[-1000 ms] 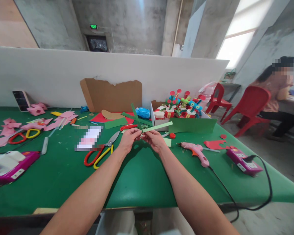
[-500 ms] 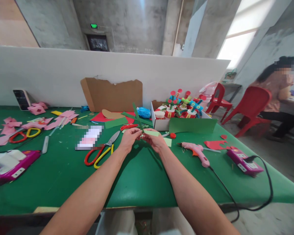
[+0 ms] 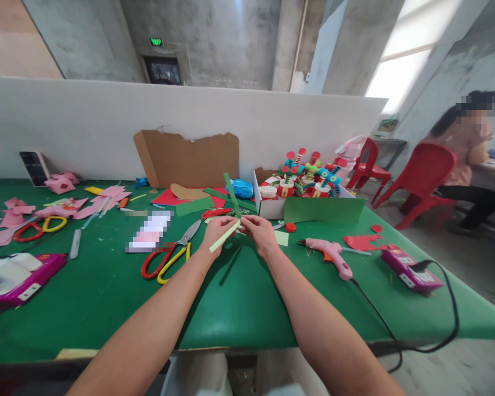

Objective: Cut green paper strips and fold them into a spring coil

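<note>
My left hand (image 3: 215, 231) and my right hand (image 3: 262, 233) meet above the green table (image 3: 107, 297), fingers pinched on two crossed paper strips. A dark green strip (image 3: 231, 193) stands up and leans back from the pinch. A light green strip (image 3: 224, 237) points down to the left across my left hand. Both hands are closed on the fold where the strips cross.
Red and yellow scissors (image 3: 167, 258) lie left of my hands. A pink glue gun (image 3: 329, 255) with a black cord lies to the right, by a pink box (image 3: 410, 269). Behind stand a white box of paper figures (image 3: 303, 184), cardboard (image 3: 187, 159), and coloured paper. A person sits at far right.
The light green strip pointed up to the right a second ago; it has been folded over and now points down to the left. Both hands stayed in place.
</note>
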### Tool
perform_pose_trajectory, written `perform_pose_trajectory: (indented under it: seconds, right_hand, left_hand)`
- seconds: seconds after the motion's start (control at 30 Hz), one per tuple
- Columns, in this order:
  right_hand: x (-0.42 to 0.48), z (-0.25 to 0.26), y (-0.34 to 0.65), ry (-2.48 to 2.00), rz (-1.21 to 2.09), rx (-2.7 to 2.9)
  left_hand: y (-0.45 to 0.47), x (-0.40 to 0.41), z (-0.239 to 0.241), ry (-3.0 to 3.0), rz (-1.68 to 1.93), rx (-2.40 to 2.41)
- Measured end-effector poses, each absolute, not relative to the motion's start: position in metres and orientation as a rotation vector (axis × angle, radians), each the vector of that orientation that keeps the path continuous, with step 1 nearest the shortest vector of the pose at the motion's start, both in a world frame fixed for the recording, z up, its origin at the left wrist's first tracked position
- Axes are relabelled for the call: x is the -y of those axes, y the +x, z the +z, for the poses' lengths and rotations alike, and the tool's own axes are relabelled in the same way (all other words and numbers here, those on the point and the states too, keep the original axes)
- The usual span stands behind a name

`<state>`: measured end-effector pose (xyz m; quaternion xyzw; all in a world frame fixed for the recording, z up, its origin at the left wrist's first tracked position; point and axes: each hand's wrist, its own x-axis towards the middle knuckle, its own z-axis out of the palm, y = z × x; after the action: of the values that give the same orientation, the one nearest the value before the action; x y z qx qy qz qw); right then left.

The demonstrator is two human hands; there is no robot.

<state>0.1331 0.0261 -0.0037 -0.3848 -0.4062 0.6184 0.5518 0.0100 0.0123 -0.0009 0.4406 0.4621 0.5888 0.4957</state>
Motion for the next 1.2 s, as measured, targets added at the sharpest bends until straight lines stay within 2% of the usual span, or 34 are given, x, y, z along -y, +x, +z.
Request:
perform_pose_trajectory:
  seconds: [0.37, 0.9, 1.2]
  right_hand:
    - [-0.0276, -0.0019, 0.1320, -0.908, 1.265, 0.929]
    - [-0.0234, -0.0015, 0.1316, -0.870, 1.468, 0.995]
    - [-0.0269, -0.0055, 0.1309, -0.895, 1.376, 1.041]
  left_hand:
    - [0.0111, -0.0113, -0.0020, 1.055, 1.379, -1.044]
    - [0.0118, -0.0133, -0.0040, 1.103, 1.500, -1.123]
    - [0.0125, -0.0120, -0.0028, 1.110, 1.455, -1.145]
